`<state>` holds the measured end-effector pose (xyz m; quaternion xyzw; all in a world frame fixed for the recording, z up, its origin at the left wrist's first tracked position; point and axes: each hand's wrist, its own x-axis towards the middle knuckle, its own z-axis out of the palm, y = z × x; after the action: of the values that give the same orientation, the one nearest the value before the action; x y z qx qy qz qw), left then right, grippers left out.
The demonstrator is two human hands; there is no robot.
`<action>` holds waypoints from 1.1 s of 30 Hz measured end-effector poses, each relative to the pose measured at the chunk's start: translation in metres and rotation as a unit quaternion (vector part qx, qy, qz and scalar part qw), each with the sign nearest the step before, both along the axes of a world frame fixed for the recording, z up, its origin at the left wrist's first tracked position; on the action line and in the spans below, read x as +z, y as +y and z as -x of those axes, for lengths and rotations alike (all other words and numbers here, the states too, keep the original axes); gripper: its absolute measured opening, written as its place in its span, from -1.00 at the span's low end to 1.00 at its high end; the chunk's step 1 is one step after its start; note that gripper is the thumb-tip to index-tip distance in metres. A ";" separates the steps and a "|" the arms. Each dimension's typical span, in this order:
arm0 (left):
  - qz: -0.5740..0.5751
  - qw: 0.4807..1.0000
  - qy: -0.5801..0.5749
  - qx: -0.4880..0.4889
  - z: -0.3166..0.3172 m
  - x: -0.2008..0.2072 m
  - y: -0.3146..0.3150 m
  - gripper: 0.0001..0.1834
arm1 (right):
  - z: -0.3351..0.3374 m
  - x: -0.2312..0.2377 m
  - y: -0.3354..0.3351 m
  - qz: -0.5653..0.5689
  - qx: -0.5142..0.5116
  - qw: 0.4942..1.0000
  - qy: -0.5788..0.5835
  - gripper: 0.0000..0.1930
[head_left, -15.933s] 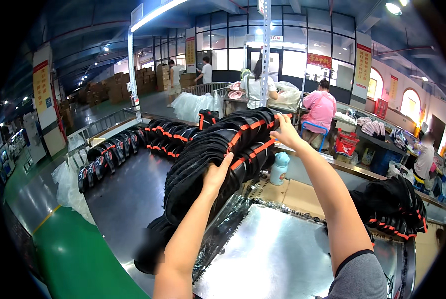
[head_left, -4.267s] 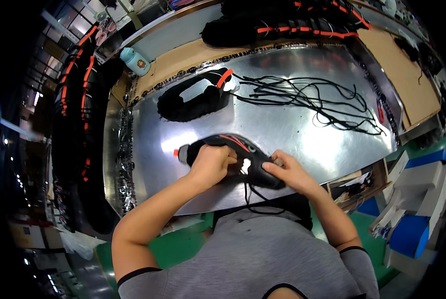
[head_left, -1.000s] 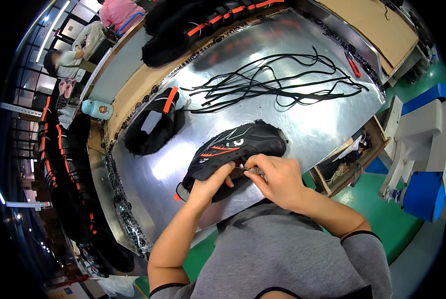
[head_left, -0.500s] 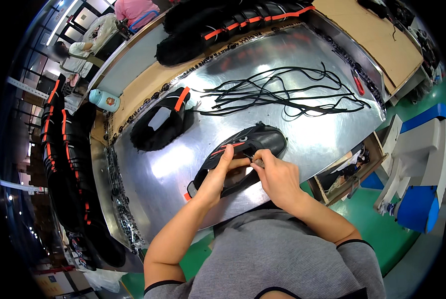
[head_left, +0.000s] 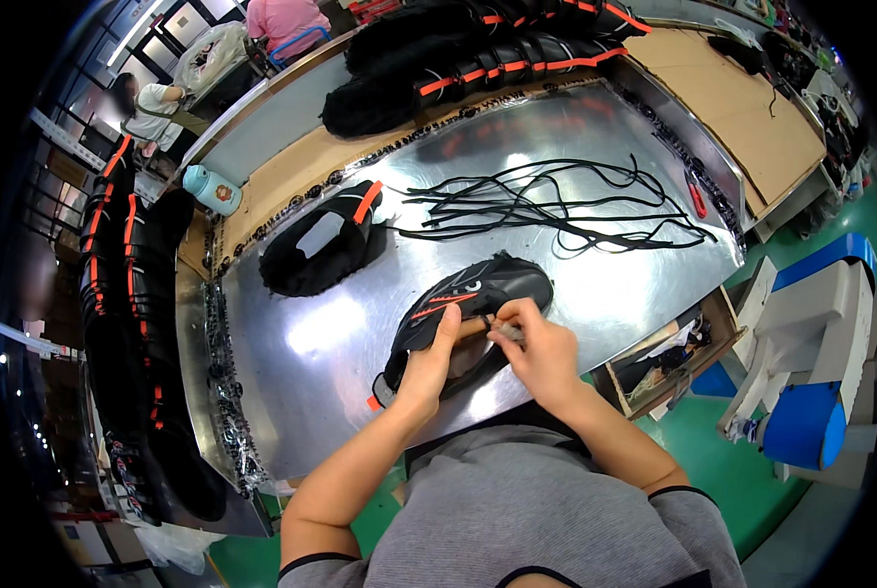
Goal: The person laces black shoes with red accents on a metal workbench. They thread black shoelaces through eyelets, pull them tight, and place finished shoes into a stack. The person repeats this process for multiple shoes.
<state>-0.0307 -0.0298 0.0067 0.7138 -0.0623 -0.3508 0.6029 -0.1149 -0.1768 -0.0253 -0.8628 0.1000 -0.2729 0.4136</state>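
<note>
A black shoe (head_left: pixel 523 282) with orange-red stripes on its side lies tilted on the metal tabletop, in front of my body. My left hand (head_left: pixel 432 367) grips it at the opening, thumb on the outer side and fingers reaching inside. At the upper edge of that opening, my right hand (head_left: pixel 544 351) is closed in a pinch over something small and greyish that I cannot make out. Farther left rests a second black shoe (head_left: pixel 286 269) with a furry lining, a grey patch and an orange pull tab. Loose black shoelaces (head_left: pixel 556 208) are spread beyond my hands.
Rows of black and orange shoes (head_left: pixel 389 103) line the far edge, with more shoes (head_left: pixel 144 294) at the left. A light blue bottle (head_left: pixel 212 190) stands at the far left corner. A red-handled tool (head_left: pixel 697 200) lies at right, above an open drawer (head_left: pixel 674 358).
The shoe has rolled a little, so its striped side faces up more. Both hands have stayed at its opening, the right still pinching. The whole view has shifted slightly.
</note>
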 end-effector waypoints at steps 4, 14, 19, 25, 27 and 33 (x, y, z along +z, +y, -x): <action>-0.001 0.998 0.059 -0.017 -0.005 -0.003 0.005 -0.09 | 0.003 0.006 -0.005 -0.206 0.056 0.977 0.025 -0.74; 0.003 0.996 0.084 -0.019 0.003 0.006 0.003 -0.24 | 0.003 0.010 -0.005 -0.136 0.081 0.984 0.080 -0.73; -0.035 0.987 0.156 0.003 -0.010 0.000 0.008 -0.13 | 0.004 0.024 -0.009 -0.337 0.119 0.926 0.122 -0.73; 0.016 0.994 0.109 -0.004 0.000 -0.011 0.016 -0.37 | 0.009 0.020 -0.008 -0.376 0.115 0.918 0.053 -0.72; 0.037 0.995 0.089 0.033 0.005 -0.008 0.008 -0.52 | 0.008 0.019 -0.008 -0.335 0.098 0.933 0.092 -0.71; 0.034 0.998 0.045 0.007 0.003 0.002 0.009 -0.69 | 0.010 0.024 -0.007 -0.246 0.091 0.954 0.147 -0.64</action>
<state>-0.0342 -0.0207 0.0086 0.6768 -0.0421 -0.3759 0.6316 -0.1249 -0.1833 -0.0016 -0.7702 0.1450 -0.0708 0.6170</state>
